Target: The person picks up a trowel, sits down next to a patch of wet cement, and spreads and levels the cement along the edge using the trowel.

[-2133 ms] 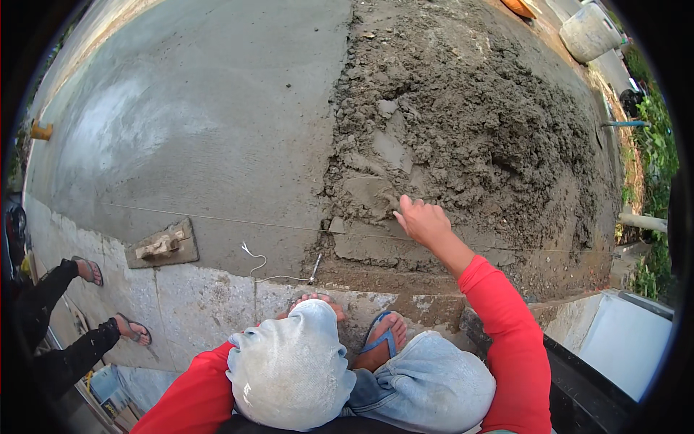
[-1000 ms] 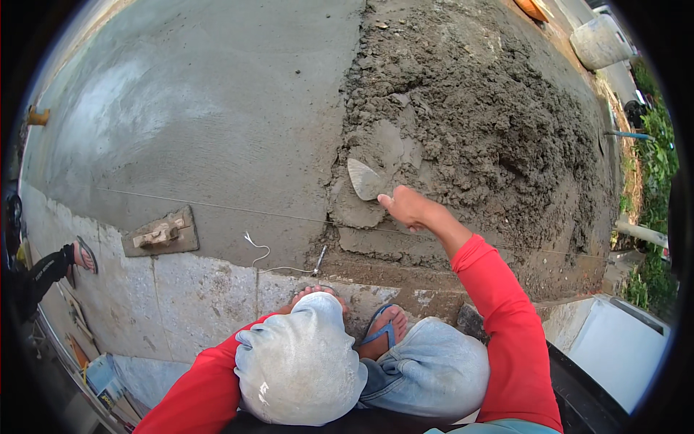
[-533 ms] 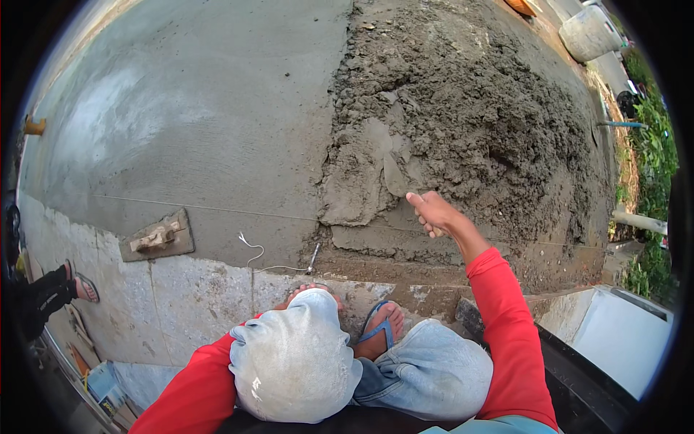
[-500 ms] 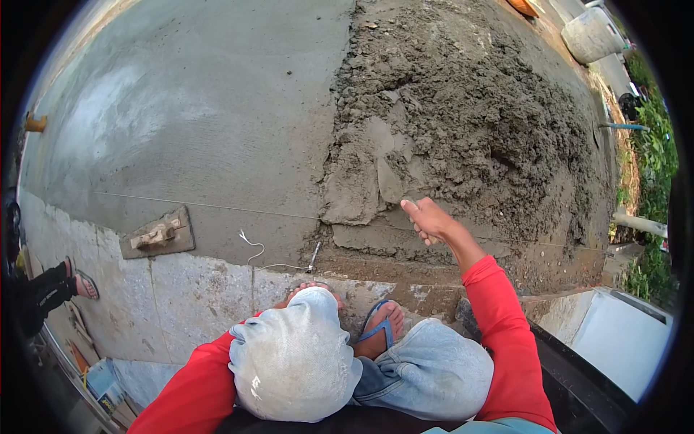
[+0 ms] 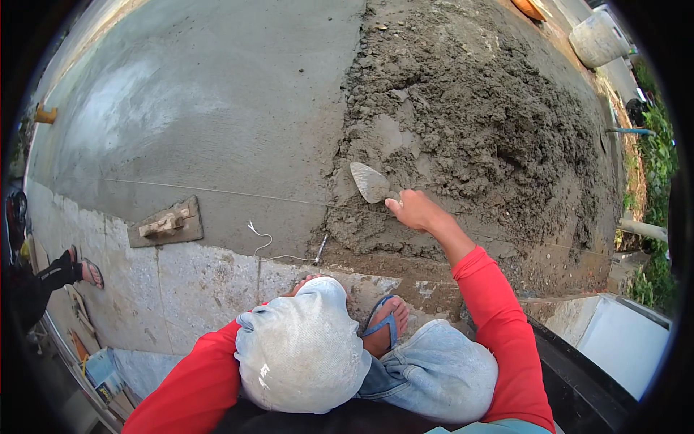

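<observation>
Gripping trowel (image 5: 369,182) in right hand (image 5: 418,210), mid-frame; cannot tell state of left hand, out of sight. Apparently spreading rough mortar (image 5: 470,137), right of frame; next, should keep flat, clear of string (image 5: 238,194).

A whitish bucket (image 5: 598,41) sits at the ground's (image 5: 560,32) far right corner, with an orange thing (image 5: 530,9), cut by the view's rim, to its left. Down the right edge, a blue pipe (image 5: 632,131) and, nearer, a pale pipe (image 5: 643,230) run toward green plants (image 5: 656,163). A yellow stub (image 5: 45,114) juts at the left edge. Another person's sandalled foot (image 5: 92,273) rests on the paving's (image 5: 199,296) left end; a blue box (image 5: 103,367) lies by its near edge.
</observation>
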Demonstrator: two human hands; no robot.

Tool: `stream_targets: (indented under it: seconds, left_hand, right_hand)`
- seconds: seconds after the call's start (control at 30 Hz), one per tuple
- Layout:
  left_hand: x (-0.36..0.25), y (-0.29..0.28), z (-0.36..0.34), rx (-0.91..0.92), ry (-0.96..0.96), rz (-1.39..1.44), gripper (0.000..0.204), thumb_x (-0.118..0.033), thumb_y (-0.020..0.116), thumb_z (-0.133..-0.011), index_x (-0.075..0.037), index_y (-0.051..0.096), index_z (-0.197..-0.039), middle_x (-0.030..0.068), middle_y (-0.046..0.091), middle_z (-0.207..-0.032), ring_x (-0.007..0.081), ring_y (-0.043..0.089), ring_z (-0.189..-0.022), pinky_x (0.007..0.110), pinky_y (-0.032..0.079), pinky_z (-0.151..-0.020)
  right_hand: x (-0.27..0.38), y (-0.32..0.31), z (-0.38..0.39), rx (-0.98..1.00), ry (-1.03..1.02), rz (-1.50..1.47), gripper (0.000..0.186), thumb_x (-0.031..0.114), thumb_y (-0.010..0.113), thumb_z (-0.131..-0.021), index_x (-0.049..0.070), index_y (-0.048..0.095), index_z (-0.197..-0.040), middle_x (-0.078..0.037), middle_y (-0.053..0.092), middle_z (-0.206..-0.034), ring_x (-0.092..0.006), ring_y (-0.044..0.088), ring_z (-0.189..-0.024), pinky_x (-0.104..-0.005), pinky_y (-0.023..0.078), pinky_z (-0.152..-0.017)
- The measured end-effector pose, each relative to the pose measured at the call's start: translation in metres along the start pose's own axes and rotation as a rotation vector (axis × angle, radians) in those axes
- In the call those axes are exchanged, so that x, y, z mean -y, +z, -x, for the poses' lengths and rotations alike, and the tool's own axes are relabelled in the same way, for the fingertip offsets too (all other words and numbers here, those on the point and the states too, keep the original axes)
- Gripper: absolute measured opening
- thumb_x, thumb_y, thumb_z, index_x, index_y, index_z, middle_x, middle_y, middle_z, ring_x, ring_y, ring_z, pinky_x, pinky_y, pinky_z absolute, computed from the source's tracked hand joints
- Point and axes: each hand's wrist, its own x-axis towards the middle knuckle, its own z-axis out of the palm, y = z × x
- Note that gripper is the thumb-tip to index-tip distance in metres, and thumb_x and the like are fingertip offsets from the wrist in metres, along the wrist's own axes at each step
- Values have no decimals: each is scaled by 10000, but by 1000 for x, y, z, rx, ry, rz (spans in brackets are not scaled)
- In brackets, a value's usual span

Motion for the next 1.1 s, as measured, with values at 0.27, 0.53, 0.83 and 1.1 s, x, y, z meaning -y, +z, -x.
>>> stream_targets:
  seconds: [0.27, 0.53, 0.83, 1.1]
  left_hand:
    - [-3, 0, 11, 5, -24, 1, 422, -319, 688, -810, -170, 565, -1186, 47, 569, -1089, 278, 571, -1103, 474, 434, -1004]
    - [-2, 5, 5, 25, -4, 2, 417, -316, 691, -811, -166, 565, -1180, 50, 569, -1091, 280, 572, -1107, 477, 441, -1001]
    - [-2, 8, 13, 37, -20, -27, 411, -312, 693, -813, -161, 564, -1173, 55, 569, -1093, 282, 573, -1112, 480, 448, -997]
    - [-1, -1, 9, 79, -21, -77, 406, -309, 695, -814, -157, 563, -1167, 58, 569, -1095, 283, 574, -1116, 482, 454, -994]
  right_hand:
    - [9, 41, 49, -17, -239, 347, 392, 388, 616, -960, 26, 621, -1111, -244, 723, -943, -426, 724, -853, -536, 576, -756]
    - [-21, 52, 21, -234, -336, 492, 349, 350, 631, -958, 30, 561, -1080, -202, 706, -833, -370, 730, -735, -486, 577, -607]
    - [23, 42, 33, 350, 81, -176, 504, 379, 528, -1018, -102, 646, -923, -295, 715, -863, -443, 720, -835, -546, 566, -762]
    - [27, 62, 37, 56, -317, 328, 398, 365, 608, -978, -25, 633, -1052, -237, 737, -897, -412, 724, -913, -514, 567, -822]
